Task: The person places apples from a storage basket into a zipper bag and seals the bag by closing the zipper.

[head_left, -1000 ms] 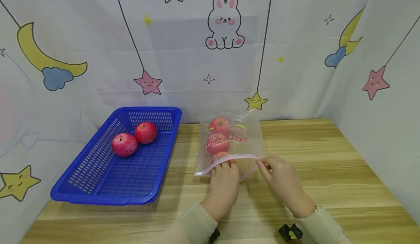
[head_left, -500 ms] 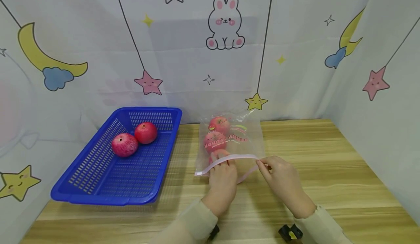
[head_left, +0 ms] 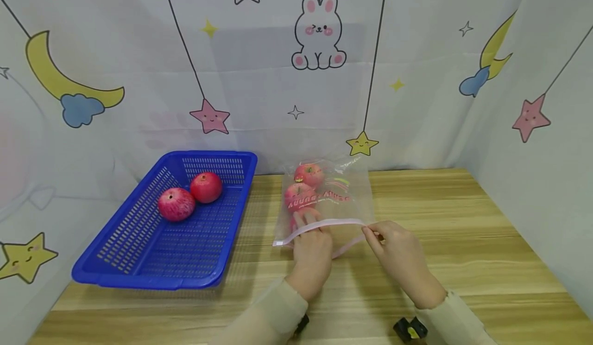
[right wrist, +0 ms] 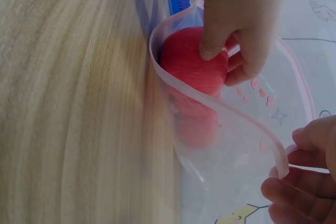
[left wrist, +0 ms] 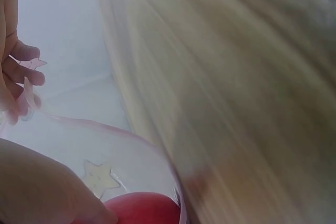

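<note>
The left hand [head_left: 312, 252] is gripping a round red apple [right wrist: 189, 59], thumb and fingers bent around it, inside the mouth of a clear plastic bag [head_left: 347, 206] with a pink edge. Two more red apples [head_left: 309, 175] are lying in the bag, just beyond that hand. To its right, the right hand [head_left: 398, 247] is pinching the bag's edge. Left of both hands, a blue plastic mesh basket [head_left: 185, 255] is standing on the wood-grained desk [head_left: 445, 221], holding two round red fruits [head_left: 206, 187].

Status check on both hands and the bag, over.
Left hand inside bag, gripping apple. Right hand pinching bag, holding it open. Three apples in bag, gripped one included; no obstruction seen.
</note>
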A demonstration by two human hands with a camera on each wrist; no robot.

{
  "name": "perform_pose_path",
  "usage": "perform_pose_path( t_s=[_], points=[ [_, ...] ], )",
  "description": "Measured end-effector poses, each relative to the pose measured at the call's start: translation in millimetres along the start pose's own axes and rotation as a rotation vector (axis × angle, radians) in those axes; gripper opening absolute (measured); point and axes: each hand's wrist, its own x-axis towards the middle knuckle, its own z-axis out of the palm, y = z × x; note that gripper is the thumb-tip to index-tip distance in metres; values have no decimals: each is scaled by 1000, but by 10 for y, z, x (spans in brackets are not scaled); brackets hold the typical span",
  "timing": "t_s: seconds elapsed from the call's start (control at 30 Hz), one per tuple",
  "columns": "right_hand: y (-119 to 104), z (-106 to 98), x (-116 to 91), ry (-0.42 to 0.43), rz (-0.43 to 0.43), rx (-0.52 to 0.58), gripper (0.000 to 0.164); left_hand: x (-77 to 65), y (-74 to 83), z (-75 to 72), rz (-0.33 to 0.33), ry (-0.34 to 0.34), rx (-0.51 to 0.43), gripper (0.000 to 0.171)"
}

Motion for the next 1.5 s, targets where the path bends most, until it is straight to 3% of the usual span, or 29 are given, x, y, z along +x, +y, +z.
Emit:
perform_pose_path(
  t_s=[0.27,0.47,0.57,0.73,1.03,1.23,1.5],
  points=[
    [-4,3,-4,-10,4,-3,10,23,-16,-2,11,-49,19,52],
    [-7,5,-4,-19,15,-2,10,5,-24,-19,0,-51,-19,60],
    [-7,4,-4,-26,21,2,10,-21,-21,-24,-14,-16,-81,60],
    [1,6,-2,-24,11,4,10,-78,-16,-33,1,82,-145,46],
    [-1,-1,-3,-38,12,6,10,-146,-35,-117,39,162,-170,37],
    [6,0,-7,-43,19,6,10,-202,-61,-132,72,257,-187,30],
    [25,8,-11,-26,9,1,10,-275,-99,-205,100,233,-206,22]
  ],
)
